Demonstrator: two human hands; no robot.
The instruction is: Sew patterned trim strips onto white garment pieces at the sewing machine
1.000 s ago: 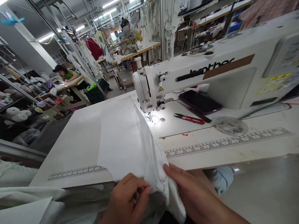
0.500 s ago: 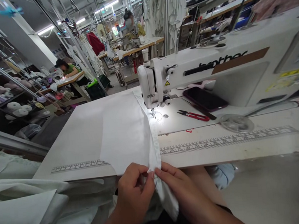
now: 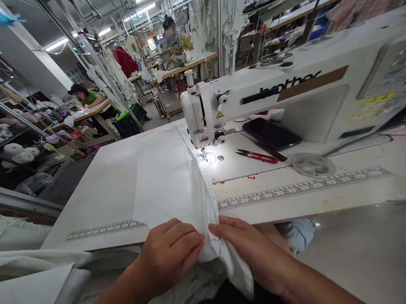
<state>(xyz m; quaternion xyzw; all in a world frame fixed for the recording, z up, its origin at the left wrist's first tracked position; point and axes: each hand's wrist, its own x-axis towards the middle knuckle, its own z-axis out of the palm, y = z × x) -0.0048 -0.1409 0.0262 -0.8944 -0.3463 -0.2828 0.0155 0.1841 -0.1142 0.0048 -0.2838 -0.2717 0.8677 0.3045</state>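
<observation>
At the near edge of the table, left hand and right hand, both narrowly closed on white fabric

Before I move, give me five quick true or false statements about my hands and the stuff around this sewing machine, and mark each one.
1. The left hand and the right hand both touch the white fabric. True.
2. A slim dark tool lies between the phone and the red-handled snips. True.
3. The right hand holds the red-handled snips. False: they lie on the bed of the sewing machine.
4. The needle area is dark. False: it is brightly lit.
5. In the picture, the clear round dish lies right of the red-handled snips. True.
</observation>
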